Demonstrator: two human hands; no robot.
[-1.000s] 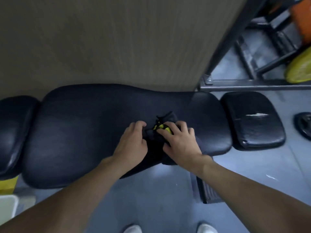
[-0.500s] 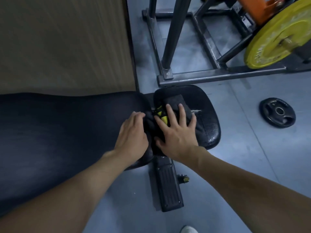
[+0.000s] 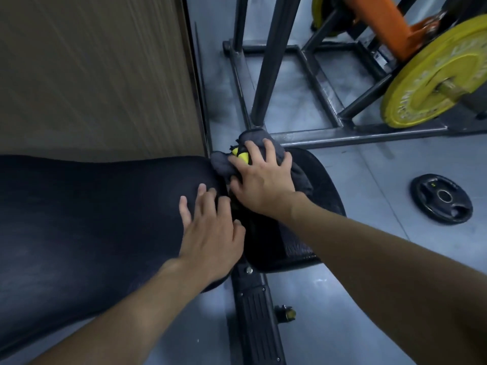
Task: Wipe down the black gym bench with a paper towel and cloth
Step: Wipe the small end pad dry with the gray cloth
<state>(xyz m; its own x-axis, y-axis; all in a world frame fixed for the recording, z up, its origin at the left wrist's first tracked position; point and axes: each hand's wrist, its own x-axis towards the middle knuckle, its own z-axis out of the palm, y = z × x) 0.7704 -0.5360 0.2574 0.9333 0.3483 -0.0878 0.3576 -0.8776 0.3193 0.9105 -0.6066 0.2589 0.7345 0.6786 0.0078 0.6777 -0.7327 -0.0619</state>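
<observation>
The black gym bench [image 3: 92, 212] runs across the left of the view, with its smaller black seat pad [image 3: 324, 185] at the right end. A dark grey cloth with a yellow patch [image 3: 229, 160] lies bunched over the far side of the seat pad and the gap between the pads. My right hand [image 3: 263, 180] presses flat on the cloth with its fingers spread. My left hand [image 3: 213, 233] rests flat on the end of the long pad, fingers straight, just left of the cloth. No paper towel is visible.
A wood-grain wall panel [image 3: 100, 75] stands close behind the bench. A steel rack frame [image 3: 329, 138] lies on the grey floor beyond the seat, with a yellow weight plate [image 3: 432, 75] on an orange bar. A small black plate [image 3: 441, 198] lies on the floor at right.
Both hands slid the cloth rightward along the bench onto the seat pad. My left hand has come off the cloth and now lies flat on the long pad.
</observation>
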